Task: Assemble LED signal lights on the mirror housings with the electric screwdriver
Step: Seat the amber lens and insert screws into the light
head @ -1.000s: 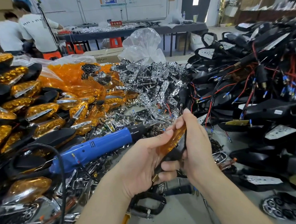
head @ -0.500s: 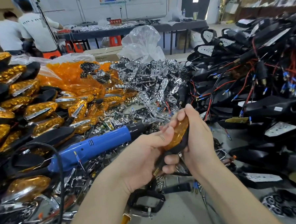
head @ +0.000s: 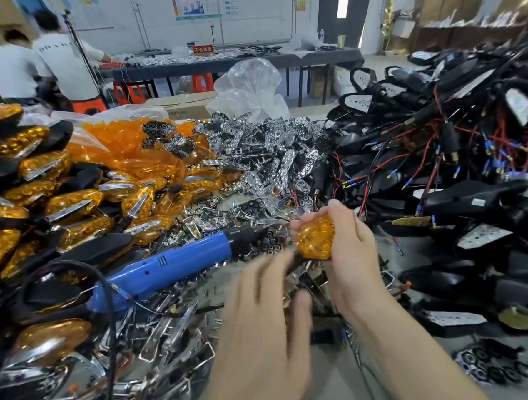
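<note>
Amber LED signal light (head: 315, 240) is gripped by the right hand (head: 353, 262), lens up, probably for checking; the blurred left hand (head: 263, 322) is open and empty.

A crumpled clear plastic bag (head: 252, 87) stands behind the piles, and just to its left lies a flat brown cardboard box (head: 184, 107). Farther back there is a long dark table (head: 164, 71) that carries a small red sign with white letters (head: 203, 49) and a metal cup (head: 341, 40), with orange-red plastic stools (head: 203, 82) under it. At its left end two people in white shirts (head: 66, 66) stand with their backs to the camera, coloured posters (head: 197, 4) hang on the white wall, and brown cardboard boxes (head: 448, 3) are stacked in the far right corner.
</note>
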`<state>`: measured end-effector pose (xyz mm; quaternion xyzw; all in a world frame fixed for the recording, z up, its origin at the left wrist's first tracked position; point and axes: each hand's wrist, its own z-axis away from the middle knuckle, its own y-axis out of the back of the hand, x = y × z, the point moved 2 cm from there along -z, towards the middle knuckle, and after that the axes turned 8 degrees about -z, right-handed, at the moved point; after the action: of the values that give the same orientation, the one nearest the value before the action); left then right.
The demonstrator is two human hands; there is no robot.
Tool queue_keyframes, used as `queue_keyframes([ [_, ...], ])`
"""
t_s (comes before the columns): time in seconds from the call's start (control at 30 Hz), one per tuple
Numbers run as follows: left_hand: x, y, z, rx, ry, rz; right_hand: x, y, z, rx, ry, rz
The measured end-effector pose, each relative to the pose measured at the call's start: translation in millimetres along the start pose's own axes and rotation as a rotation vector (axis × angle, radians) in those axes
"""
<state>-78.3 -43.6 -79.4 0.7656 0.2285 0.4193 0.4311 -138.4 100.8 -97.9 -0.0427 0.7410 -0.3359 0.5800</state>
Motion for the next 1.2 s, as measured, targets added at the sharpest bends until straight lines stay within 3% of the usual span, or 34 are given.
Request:
queue_keyframes([
  [0.17, -28, -29, 22, -0.063, -0.174, -0.405, -3, 10, -12, 0.052, 0.017, -0.118],
  [0.53, -67, 6, -13, 0.027, -0.083, -0.569, 0, 21, -20, 0.113, 0.027, -0.037],
  [0.7, -53, -2, 2, 0.203, -0.262, -0.502, -1, 20, -18, 0.126, 0.028, -0.027],
  [0.9, -48, -21, 5, 0.002, -0.201, -0.471, -2, 17, -15, 0.104, 0.033, -0.002],
  [1.2, -32, -22, -10, 0.074, -0.254, -0.465, -2, 14, -12, 0.045, -0.002, -0.035],
])
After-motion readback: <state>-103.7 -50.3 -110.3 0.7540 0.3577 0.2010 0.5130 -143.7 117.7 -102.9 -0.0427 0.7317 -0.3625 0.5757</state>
